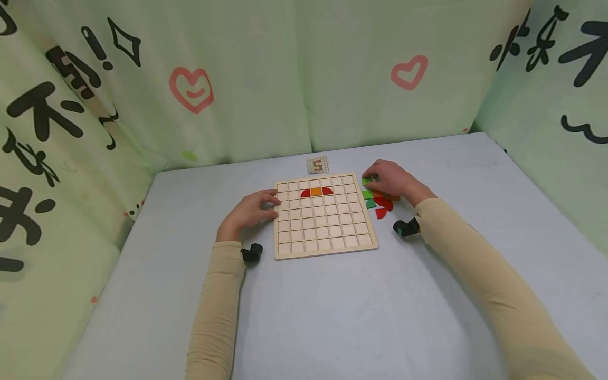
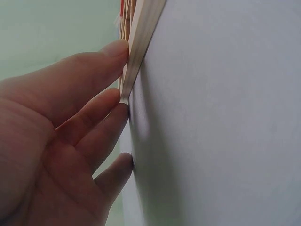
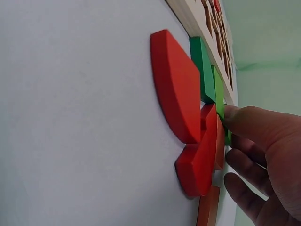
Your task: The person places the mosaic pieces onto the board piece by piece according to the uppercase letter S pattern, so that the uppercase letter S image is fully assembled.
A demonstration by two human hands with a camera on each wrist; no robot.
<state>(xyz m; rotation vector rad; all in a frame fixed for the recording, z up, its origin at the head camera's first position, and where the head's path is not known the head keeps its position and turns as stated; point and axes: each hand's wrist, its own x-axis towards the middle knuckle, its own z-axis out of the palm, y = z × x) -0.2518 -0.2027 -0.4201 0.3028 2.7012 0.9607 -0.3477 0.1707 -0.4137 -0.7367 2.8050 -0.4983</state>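
Note:
A square wooden grid board [image 1: 323, 227] lies on the table; in its upper rows an orange square [image 1: 316, 191] sits between two red quarter-round pieces [image 1: 305, 193]. My left hand [image 1: 249, 214] touches the board's left edge with fairly straight fingers. In the left wrist view the thumb [image 2: 115, 48] rests against the board's rim. Beyond the board's right edge, my right hand [image 1: 391, 178] pinches a light green block [image 1: 366, 181] between thumb and finger, partly hidden by them. Close under it lie red pieces [image 3: 176, 89], a dark green piece [image 3: 202, 70] and another light green block [image 1: 367, 195].
A small printed pattern card [image 1: 317, 164] lies behind the board. Orange pieces [image 1: 395, 198] lie partly under the right hand. A pale green curtain [image 1: 294, 79] with drawings surrounds the white table [image 1: 304, 316]. Black wrist cameras [image 1: 406, 228] sit on both wrists.

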